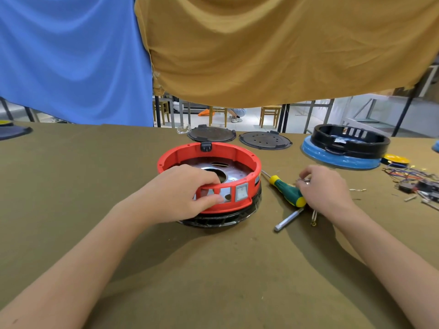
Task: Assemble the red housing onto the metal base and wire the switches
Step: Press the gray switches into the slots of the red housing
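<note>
Left hand (183, 191) grips red housing (247, 162) front rim; right hand (325, 188) pinches small metal part beside screwdriver (288, 191).

red housing (209, 160): 1
dark round lids (211, 134) (265, 140): 2
black housing (351, 141): 1
screwdriver (287, 191): 1
hands (180, 193) (325, 188): 2

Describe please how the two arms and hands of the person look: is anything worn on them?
Both forearms are bare up to the picture's lower edge; no sleeve shows. The left hand and the right hand wear no glove. No watch, bracelet or ring can be seen on them, and no markings. The nails look short and unpainted where they show.
</note>
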Demonstrator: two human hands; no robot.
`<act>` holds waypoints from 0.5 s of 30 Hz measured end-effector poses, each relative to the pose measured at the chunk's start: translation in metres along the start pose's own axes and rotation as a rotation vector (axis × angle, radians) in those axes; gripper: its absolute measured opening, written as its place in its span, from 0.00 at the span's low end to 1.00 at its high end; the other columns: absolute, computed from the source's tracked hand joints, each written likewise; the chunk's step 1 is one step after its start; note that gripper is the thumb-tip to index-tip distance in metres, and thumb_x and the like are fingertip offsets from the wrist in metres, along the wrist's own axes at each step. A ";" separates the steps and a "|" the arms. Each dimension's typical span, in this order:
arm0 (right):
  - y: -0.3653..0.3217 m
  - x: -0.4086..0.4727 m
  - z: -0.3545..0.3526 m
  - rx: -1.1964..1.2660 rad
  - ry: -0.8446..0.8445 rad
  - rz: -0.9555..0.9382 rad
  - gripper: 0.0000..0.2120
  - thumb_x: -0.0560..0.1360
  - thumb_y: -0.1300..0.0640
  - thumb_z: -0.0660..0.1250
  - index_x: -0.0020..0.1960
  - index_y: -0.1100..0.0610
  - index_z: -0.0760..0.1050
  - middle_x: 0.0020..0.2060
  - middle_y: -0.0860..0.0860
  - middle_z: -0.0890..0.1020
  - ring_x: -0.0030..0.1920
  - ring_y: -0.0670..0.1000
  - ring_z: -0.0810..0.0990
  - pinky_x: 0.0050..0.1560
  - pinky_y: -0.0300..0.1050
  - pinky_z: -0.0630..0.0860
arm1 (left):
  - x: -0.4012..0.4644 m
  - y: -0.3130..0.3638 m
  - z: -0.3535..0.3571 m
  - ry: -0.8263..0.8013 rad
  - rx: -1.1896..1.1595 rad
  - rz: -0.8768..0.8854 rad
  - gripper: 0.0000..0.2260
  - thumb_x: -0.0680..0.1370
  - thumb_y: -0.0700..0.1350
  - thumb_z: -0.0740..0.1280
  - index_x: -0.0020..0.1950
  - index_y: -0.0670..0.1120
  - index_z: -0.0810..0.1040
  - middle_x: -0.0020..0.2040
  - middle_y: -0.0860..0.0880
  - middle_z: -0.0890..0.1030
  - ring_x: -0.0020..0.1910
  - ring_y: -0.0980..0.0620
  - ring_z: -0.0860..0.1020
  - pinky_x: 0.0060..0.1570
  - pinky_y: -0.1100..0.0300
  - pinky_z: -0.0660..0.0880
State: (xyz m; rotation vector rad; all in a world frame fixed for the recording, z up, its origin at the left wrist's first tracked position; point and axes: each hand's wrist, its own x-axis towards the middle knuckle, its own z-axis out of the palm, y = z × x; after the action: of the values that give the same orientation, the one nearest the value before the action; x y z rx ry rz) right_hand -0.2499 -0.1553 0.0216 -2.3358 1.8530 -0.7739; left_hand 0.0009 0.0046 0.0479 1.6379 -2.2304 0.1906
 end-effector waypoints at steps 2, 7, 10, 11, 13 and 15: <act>-0.004 -0.004 -0.001 0.087 0.087 -0.071 0.13 0.80 0.56 0.64 0.62 0.57 0.76 0.53 0.55 0.82 0.54 0.56 0.78 0.53 0.51 0.76 | -0.002 -0.003 -0.002 -0.001 -0.007 -0.008 0.06 0.77 0.59 0.63 0.48 0.59 0.74 0.34 0.63 0.75 0.36 0.60 0.75 0.34 0.64 0.69; -0.020 -0.016 -0.011 0.509 0.154 -0.193 0.11 0.81 0.58 0.63 0.62 0.54 0.77 0.51 0.47 0.81 0.51 0.47 0.79 0.54 0.47 0.79 | -0.001 -0.007 -0.001 0.000 0.011 -0.025 0.08 0.78 0.56 0.65 0.54 0.55 0.79 0.36 0.65 0.74 0.35 0.63 0.74 0.35 0.66 0.65; -0.031 -0.028 -0.011 0.992 -0.132 -0.128 0.10 0.81 0.60 0.62 0.59 0.52 0.78 0.51 0.47 0.83 0.51 0.46 0.83 0.47 0.41 0.82 | 0.000 -0.005 0.000 0.017 0.023 -0.021 0.09 0.79 0.55 0.65 0.54 0.54 0.79 0.35 0.66 0.71 0.35 0.65 0.72 0.35 0.66 0.64; -0.034 -0.031 -0.009 1.107 -0.216 -0.111 0.10 0.82 0.61 0.62 0.58 0.53 0.79 0.52 0.50 0.84 0.52 0.47 0.84 0.47 0.41 0.82 | -0.001 -0.005 0.000 0.021 0.026 -0.024 0.09 0.78 0.56 0.65 0.54 0.54 0.79 0.35 0.66 0.71 0.35 0.65 0.72 0.35 0.67 0.63; -0.036 -0.034 -0.007 1.234 -0.292 -0.108 0.11 0.82 0.64 0.61 0.58 0.54 0.79 0.52 0.52 0.85 0.53 0.48 0.84 0.48 0.41 0.81 | -0.001 -0.005 0.000 0.022 0.028 -0.032 0.10 0.78 0.56 0.65 0.55 0.54 0.79 0.35 0.67 0.70 0.37 0.67 0.73 0.34 0.69 0.62; -0.036 -0.034 -0.007 1.296 -0.297 -0.111 0.12 0.82 0.65 0.60 0.57 0.54 0.79 0.51 0.52 0.85 0.53 0.49 0.84 0.47 0.40 0.81 | 0.000 -0.005 0.000 0.024 0.017 -0.037 0.11 0.78 0.56 0.65 0.56 0.53 0.79 0.35 0.68 0.70 0.40 0.70 0.73 0.34 0.71 0.63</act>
State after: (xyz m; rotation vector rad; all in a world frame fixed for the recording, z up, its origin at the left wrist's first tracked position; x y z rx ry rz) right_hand -0.2258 -0.1125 0.0286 -1.5210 0.6585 -1.0789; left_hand 0.0056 0.0034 0.0469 1.6756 -2.1857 0.2190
